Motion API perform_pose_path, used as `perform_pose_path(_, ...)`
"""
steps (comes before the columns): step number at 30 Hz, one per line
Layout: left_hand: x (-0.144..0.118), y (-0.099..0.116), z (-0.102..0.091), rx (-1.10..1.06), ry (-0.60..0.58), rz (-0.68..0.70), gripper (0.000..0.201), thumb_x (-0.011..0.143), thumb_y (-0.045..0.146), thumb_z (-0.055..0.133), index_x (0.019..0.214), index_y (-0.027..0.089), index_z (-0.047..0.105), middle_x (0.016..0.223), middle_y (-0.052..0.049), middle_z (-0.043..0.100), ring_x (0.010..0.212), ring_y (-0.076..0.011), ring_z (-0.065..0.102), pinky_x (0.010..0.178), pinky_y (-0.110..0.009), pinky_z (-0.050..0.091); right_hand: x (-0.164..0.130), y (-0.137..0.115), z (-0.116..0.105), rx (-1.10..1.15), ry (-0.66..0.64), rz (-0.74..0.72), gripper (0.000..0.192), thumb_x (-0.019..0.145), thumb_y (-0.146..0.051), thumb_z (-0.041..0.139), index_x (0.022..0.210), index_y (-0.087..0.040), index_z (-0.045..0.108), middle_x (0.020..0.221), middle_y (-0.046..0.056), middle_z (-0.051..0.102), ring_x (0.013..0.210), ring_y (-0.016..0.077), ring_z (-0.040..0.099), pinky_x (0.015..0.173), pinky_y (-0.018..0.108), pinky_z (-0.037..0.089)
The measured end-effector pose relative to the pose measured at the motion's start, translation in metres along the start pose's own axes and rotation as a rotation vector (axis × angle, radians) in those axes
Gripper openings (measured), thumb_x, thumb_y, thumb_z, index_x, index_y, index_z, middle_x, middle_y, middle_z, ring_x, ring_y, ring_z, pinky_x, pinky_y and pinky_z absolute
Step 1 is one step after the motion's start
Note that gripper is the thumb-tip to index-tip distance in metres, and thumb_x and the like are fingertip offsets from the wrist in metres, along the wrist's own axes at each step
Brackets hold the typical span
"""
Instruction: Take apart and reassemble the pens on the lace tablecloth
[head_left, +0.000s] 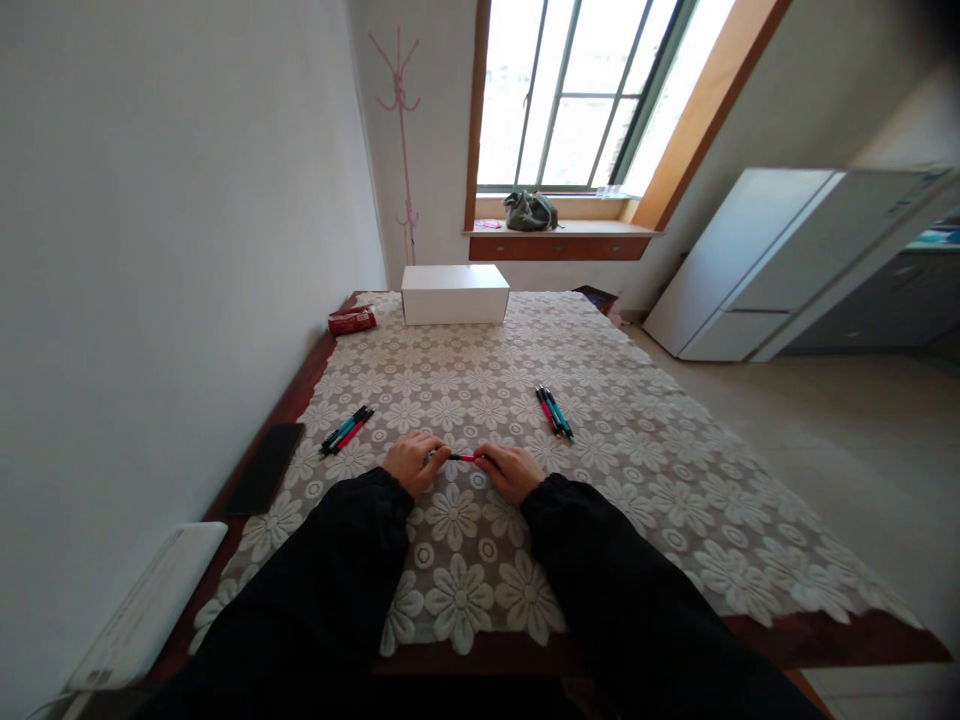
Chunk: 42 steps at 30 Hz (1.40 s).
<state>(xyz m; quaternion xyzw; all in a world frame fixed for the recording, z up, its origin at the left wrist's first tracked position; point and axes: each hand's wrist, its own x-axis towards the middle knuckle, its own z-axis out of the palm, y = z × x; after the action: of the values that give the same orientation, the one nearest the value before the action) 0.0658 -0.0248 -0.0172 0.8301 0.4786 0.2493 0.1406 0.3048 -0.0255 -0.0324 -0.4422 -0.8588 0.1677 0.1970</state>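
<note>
Between my two hands, just above or on the lace tablecloth [453,515], is a slim pen [466,458] with a red and black barrel, lying crosswise. My left hand [416,462] is closed on its black end. My right hand [511,470] pinches the red end. The fingers cover both tips of the pen. To the left lies a small group of pens [347,431] in black, teal and red. On the right lies another group of pens [554,412] in similar colours, side by side.
A white box [455,296] stands at the table's far end, with a red packet [352,320] to its left. Along the left edge lie a dark phone-like slab [265,468] and a white flat device [154,605]. The wall borders the table's left side.
</note>
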Motion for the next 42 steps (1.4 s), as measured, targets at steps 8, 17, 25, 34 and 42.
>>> perform_pose_path(8,-0.0001,-0.0028,0.0038,-0.049,0.018,0.003,0.018,0.088,0.038,0.061,0.090,0.022,0.067,0.085,-0.004,0.069,0.087,-0.0196,0.062,0.082,-0.032,0.047,0.0002,0.0013,-0.0006,-0.030,-0.006,0.025,0.026,0.101,-0.036,0.042,0.106,-0.022,0.063,0.095,0.005,0.071,0.084,0.0181,0.065,0.071,0.027,0.042)
perform_pose_path(17,0.0008,-0.0040,0.0027,0.008,0.044,-0.051,0.034,0.098,0.042,0.041,0.087,0.021,0.067,0.083,-0.004,0.068,0.086,-0.0191,0.061,0.081,-0.032,0.046,0.0008,0.0007,-0.0018,-0.013,0.006,0.051,0.026,0.100,-0.035,0.042,0.105,-0.022,0.064,0.095,0.005,0.071,0.084,0.0182,0.065,0.072,0.027,0.043)
perform_pose_path(25,0.0008,-0.0058,0.0050,-0.067,0.073,-0.027,0.018,0.088,0.038,0.061,0.095,0.022,0.065,0.093,-0.004,0.069,0.090,-0.0198,0.061,0.083,-0.033,0.047,0.0007,0.0031,-0.0004,-0.025,0.028,0.051,0.027,0.101,-0.036,0.041,0.106,-0.023,0.064,0.095,0.005,0.071,0.084,0.0180,0.065,0.071,0.027,0.043)
perform_pose_path(34,0.0023,-0.0075,0.0049,0.007,0.037,-0.015,0.033,0.097,0.037,0.041,0.079,0.021,0.064,0.085,-0.005,0.067,0.087,-0.0198,0.059,0.082,-0.033,0.046,0.0009,0.0023,-0.0009,-0.013,0.035,0.050,0.025,0.100,-0.035,0.042,0.105,-0.022,0.064,0.094,0.005,0.070,0.083,0.0184,0.065,0.072,0.027,0.043)
perform_pose_path(42,-0.0003,-0.0066,0.0062,-0.073,0.088,-0.046,0.020,0.085,0.038,0.062,0.099,0.023,0.062,0.096,-0.004,0.066,0.094,-0.0212,0.060,0.086,-0.034,0.047,0.0012,0.0024,-0.0007,-0.003,0.039,0.058,0.023,0.100,-0.035,0.045,0.105,-0.022,0.064,0.094,0.005,0.070,0.083,0.0186,0.065,0.072,0.027,0.043)
